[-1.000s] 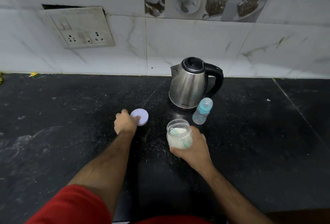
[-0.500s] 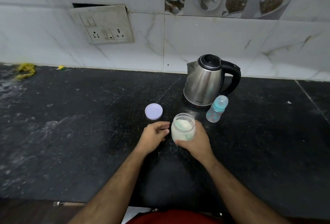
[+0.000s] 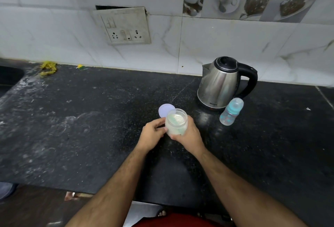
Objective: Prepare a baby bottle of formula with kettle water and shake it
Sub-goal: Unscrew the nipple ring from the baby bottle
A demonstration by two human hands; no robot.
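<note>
formula powder, pale and heaped around a light green scoop, fills the small clear open jar (image 3: 176,122) that sits near the middle of the black speckled stone surface (image 3: 90,118). the right hand (image 3: 189,134) has its grip wrapped closed around the jar's right side and base, fingers curled behind it. the left hand (image 3: 153,134) meets the jar from the left, its grip half closed, thumb and fingertips touching the jar wall. just behind the jar, partly hidden by its rim, the round lilac lid (image 3: 164,109) lies flat on the surface. to the right, well clear of the hands, the small clear baby bottle with a teal collar and clear cap (image 3: 231,112) stands capped and upright. it is just beside the base of the stainless steel electric kettle with a black handle and lid (image 3: 222,84), which stands near the white marble-look tiled wall (image 3: 216,42). a grimy white switch and socket plate (image 3: 124,26) hangs askew on that wall. yellow scraps (image 3: 47,68) lie at the far left edge of the surface.
</note>
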